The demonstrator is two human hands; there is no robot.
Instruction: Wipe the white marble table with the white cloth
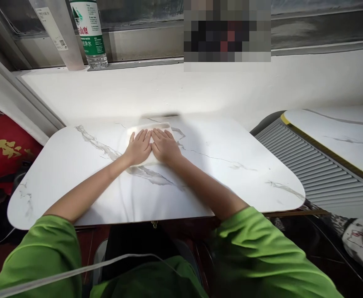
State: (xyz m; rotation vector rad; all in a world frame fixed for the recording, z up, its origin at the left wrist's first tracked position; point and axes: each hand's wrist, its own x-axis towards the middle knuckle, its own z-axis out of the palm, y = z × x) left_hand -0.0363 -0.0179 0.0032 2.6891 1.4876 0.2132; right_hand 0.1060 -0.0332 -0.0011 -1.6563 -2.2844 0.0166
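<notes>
- Left hand [139,147] lies palm-down, stretched out flat and gripping nothing, on a white cloth [152,158].
- Right hand [165,145] rests the same way, loose and flat, just beside the left.
- Cloth lies spread under both hands on the white table [231,186], nearer the wall [122,93] side.
- Beyond, a water bottle [92,37] and a cloudy plastic container [55,35] stand side by side.
- Farther right is a second table [339,132]; farther left, a red bag [6,163].

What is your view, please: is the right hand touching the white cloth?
Touching: the head view shows the right hand lying flat on the white cloth.
</notes>
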